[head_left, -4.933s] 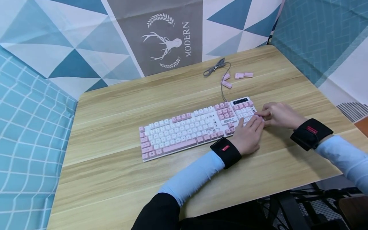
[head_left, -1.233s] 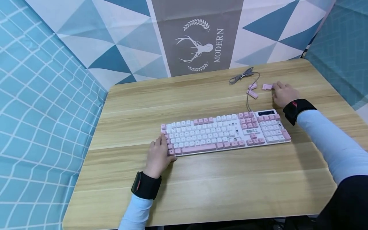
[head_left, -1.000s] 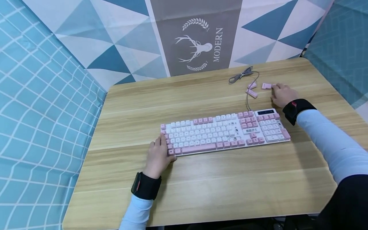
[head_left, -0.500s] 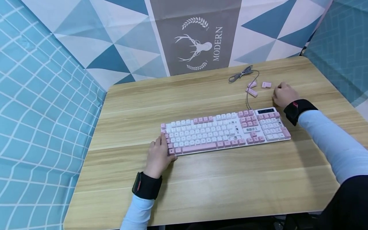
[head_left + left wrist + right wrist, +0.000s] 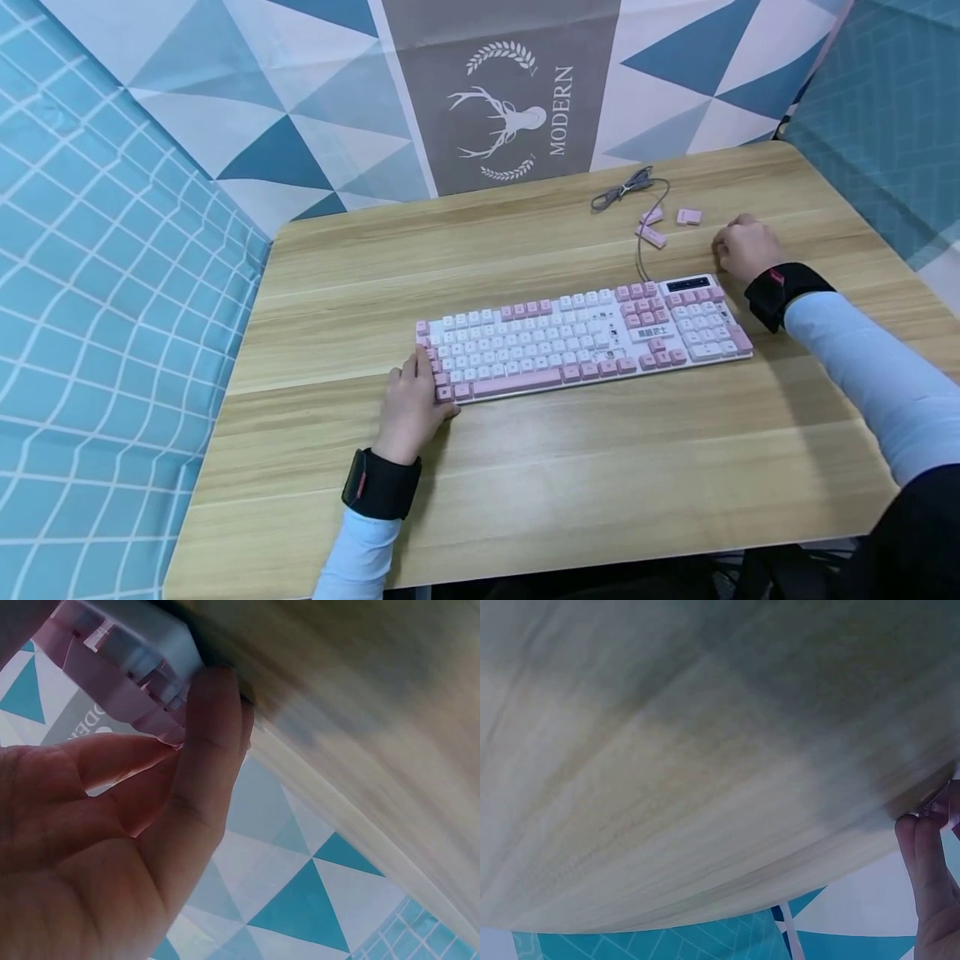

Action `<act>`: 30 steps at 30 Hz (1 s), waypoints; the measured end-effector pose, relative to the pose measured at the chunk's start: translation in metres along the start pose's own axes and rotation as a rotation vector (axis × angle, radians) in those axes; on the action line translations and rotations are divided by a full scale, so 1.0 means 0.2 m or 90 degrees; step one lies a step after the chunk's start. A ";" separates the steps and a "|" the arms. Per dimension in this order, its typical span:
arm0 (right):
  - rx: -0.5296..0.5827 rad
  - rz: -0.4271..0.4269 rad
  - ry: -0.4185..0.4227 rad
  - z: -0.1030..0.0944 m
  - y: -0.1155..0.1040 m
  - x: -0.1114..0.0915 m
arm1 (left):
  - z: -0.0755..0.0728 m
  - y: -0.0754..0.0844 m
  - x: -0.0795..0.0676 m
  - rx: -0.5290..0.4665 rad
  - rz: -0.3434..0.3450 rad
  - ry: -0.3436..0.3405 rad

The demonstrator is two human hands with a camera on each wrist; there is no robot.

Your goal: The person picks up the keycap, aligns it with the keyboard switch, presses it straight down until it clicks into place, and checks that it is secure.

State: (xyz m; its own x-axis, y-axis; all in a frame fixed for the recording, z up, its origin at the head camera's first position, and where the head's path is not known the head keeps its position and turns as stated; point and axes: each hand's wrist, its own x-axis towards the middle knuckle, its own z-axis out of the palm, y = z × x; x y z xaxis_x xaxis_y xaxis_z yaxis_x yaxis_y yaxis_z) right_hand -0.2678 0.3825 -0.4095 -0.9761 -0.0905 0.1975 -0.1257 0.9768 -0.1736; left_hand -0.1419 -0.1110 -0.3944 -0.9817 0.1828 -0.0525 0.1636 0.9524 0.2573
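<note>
A white and pink keyboard (image 5: 525, 343) lies on the table, with bare spots left of its arrow and navigation keys. My left hand (image 5: 408, 408) grips its left end, thumb at the front edge and fingers on the left side. In the left wrist view the fingers bend against the keyboard's corner (image 5: 142, 656). To the right of the loose keycaps, my right hand (image 5: 748, 248) rests low over the table with curled fingers. It pinches a small keycap (image 5: 928, 810), mostly hidden by the fingertips. Loose pink keycaps (image 5: 688, 217) lie to its left.
A grey cable (image 5: 622, 190), partly bundled, runs from the keyboard's back edge past two pink keycaps (image 5: 651, 237). The wooden table (image 5: 570, 475) meets a patterned cloth (image 5: 300, 100) at the back. A blue checked cloth (image 5: 97, 333) hangs at the left.
Both hands have left the keyboard's right end. My left hand moved to its left end; my right hand took one pink keycap from the pair and drew it rightward. The keyboard sits straighter.
</note>
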 end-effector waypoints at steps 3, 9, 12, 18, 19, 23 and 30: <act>0.003 0.004 -0.003 0.00 0.00 -0.01 | 0.00 0.00 0.00 -0.005 -0.001 -0.002; 0.008 -0.002 -0.010 -0.02 -0.01 -0.04 | 0.00 0.00 0.01 -0.021 -0.005 -0.007; 0.014 -0.016 -0.001 -0.03 -0.02 -0.06 | 0.00 0.00 0.01 -0.019 -0.003 -0.005; 0.039 -0.026 -0.014 -0.06 -0.04 -0.12 | 0.00 0.00 0.00 -0.012 -0.003 -0.006; 0.046 -0.026 -0.019 -0.06 -0.05 -0.12 | 0.00 0.00 0.00 -0.012 -0.003 -0.006; 0.102 -0.021 -0.031 -0.10 -0.07 -0.17 | 0.00 0.00 0.00 -0.018 -0.006 -0.008; 0.200 -0.019 -0.048 -0.15 -0.09 -0.26 | 0.00 0.01 0.01 -0.015 0.000 -0.012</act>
State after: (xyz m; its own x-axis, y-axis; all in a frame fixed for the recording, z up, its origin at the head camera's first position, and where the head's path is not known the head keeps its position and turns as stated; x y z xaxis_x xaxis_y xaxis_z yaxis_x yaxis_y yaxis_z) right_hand -0.2107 0.3758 -0.3886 -0.9802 -0.1438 0.1364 -0.1913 0.8665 -0.4610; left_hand -0.1429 -0.1093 -0.3946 -0.9797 0.1873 -0.0708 0.1607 0.9465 0.2799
